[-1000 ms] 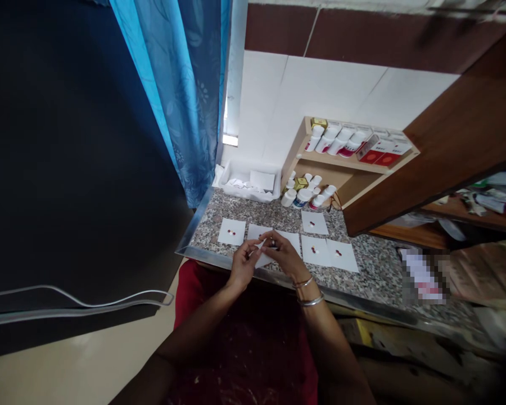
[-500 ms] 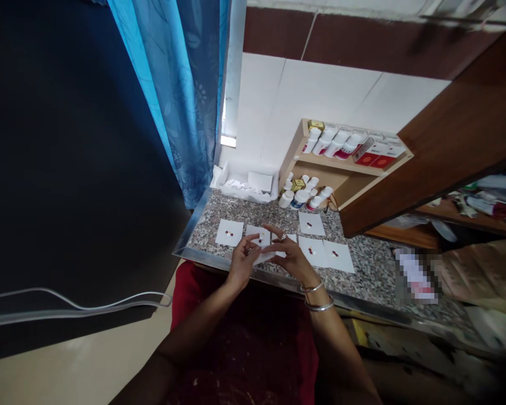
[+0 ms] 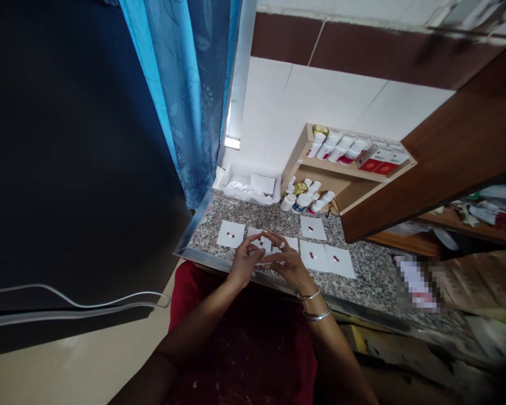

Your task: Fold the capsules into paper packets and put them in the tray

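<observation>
My hands are close together over a speckled granite counter (image 3: 270,225), at its front steel edge. My left hand (image 3: 244,261) pinches a white paper square (image 3: 262,260) at its fingertips. My right hand (image 3: 285,260), with a ring and two bangles, has its fingers spread just beside that paper. Several other white paper squares lie flat around them, each carrying small red and white pills, such as one at the left (image 3: 230,234) and one at the right (image 3: 339,261). The hands partly hide the squares beneath them.
Behind the counter stand a white tray of paper slips (image 3: 249,190) and a wooden shelf unit (image 3: 333,181) holding white pill bottles and red-and-white boxes. A blue curtain (image 3: 189,95) hangs at the left, and a brown wooden panel (image 3: 430,163) juts in at the right.
My right hand's fingers have opened and moved away from the paper since the earliest frame. My left hand stays at the paper, and the view has shifted slightly.
</observation>
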Tool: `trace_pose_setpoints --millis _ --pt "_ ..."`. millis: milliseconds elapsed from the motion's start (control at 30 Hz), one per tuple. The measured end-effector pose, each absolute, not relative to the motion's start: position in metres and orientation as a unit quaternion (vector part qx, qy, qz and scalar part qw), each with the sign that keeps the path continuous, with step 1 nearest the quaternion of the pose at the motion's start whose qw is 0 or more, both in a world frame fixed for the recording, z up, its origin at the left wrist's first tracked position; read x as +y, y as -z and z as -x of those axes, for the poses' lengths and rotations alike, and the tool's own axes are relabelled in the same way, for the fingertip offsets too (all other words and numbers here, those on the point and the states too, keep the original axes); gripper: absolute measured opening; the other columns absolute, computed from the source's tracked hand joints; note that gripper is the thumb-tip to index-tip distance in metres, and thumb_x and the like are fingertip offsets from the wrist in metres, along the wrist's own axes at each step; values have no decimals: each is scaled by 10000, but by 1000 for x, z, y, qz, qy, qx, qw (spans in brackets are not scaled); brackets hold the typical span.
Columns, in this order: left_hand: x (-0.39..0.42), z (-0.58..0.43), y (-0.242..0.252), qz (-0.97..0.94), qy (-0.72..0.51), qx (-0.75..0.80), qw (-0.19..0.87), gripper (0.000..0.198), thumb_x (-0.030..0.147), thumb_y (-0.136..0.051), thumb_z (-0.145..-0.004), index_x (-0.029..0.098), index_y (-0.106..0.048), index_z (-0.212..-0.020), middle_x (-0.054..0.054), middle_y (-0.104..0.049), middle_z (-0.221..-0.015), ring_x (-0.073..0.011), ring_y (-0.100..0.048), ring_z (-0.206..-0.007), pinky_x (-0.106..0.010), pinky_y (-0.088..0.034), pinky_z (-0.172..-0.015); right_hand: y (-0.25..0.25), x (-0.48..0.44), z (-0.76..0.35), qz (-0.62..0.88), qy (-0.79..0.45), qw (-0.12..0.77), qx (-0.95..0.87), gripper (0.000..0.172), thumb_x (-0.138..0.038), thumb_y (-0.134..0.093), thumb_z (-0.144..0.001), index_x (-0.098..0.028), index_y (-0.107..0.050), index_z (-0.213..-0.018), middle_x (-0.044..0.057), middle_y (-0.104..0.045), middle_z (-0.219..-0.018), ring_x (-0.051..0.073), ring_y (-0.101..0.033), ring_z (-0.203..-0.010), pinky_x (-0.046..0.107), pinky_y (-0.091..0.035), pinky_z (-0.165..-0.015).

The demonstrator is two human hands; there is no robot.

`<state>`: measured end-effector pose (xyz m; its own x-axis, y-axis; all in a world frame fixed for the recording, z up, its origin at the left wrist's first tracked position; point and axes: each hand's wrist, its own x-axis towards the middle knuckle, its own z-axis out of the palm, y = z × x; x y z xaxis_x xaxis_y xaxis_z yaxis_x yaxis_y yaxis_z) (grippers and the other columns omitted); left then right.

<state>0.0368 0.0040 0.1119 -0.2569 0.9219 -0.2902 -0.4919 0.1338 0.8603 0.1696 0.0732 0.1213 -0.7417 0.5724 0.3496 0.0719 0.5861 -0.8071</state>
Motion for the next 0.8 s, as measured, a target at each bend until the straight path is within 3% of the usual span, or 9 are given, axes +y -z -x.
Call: trace_pose_setpoints --millis 100,167,233,300,367,467,533,633,800 --pt "5 -34 -108 -241 -606 502 568 531 304 -663 -634 233 -498 -1133 63 -451 -639 -44 -427 -495 -139 -313 -426 -119 68 -168 228 -460 285 -809 113 -343 -648 -713 -280 -708 -785 24 -433 -1321 235 -281 -1261 424 -296 -981" --pt "7 -31 -104 -269 -598 508 559 555 295 -650 -649 242 -470 -1172 63 -451 -638 -46 -417 -487 -137 -308 -413 -117 64 -166 276 -508 278 -767 123 -354 -664 -691 -255 -709 -749 45 -482 -1275 243 -344 -1221 407 -328 -953" --pt "8 -27 -102 -308 -589 514 543 595 278 -640 -661 244 -434 -1219 62 -457 -632 -48 -408 -483 -138 -312 -412 -114 61 -165 325 -570 272 -705 150 -363 -686 -659 -221 -699 -701 68 -584 -1127 235 -487 -1079 381 -380 -894" --pt "10 -23 -101 -349 -579 521 521 629 248 -642 -660 239 -415 -1247 56 -483 -635 -51 -413 -489 -146 -334 -435 -112 60 -164 357 -631 252 -641 192 -377 -699 -625 -188 -668 -632 49 -651 -848 191 -584 -833 346 -433 -794" --pt "12 -21 -102 -380 -575 527 498 632 220 -644 -657 235 -423 -1249 47 -516 -642 -59 -434 -505 -159 -363 -475 -110 59 -160 380 -676 243 -583 227 -379 -718 -582 -176 -617 -603 -8 -598 -616 145 -568 -630 307 -456 -676" --pt "14 -25 -102 -381 -606 533 450 582 218 -630 -678 220 -450 -1232 32 -562 -658 -85 -499 -570 -187 -407 -563 -103 52 -152 409 -700 288 -510 303 -360 -738 -549 -195 -579 -747 -53 -538 -538 121 -529 -529 268 -448 -573" --pt "16 -31 -100 -347 -646 538 416 549 226 -618 -695 199 -463 -1221 18 -595 -679 -101 -541 -638 -204 -423 -640 -94 47 -145 422 -678 344 -494 335 -383 -693 -614 -207 -566 -868 -45 -549 -579 123 -531 -547 268 -449 -579" --pt "19 -38 -94 -300 -669 540 413 496 244 -619 -692 171 -516 -1173 -1 -640 -701 -115 -570 -668 -231 -432 -696 -80 43 -142 457 -559 409 -558 250 -420 -544 -753 -197 -594 -852 -6 -581 -676 133 -523 -612 263 -434 -595" --pt "26 -31 -87 -353 -588 554 472 208 265 -672 -607 154 -695 -782 -40 -683 -730 -149 -589 -674 -263 -441 -678 -77 59 -155 471 -310 392 -727 183 -295 -487 -781 -209 -647 -800 23 -600 -671 165 -517 -636 290 -402 -631"
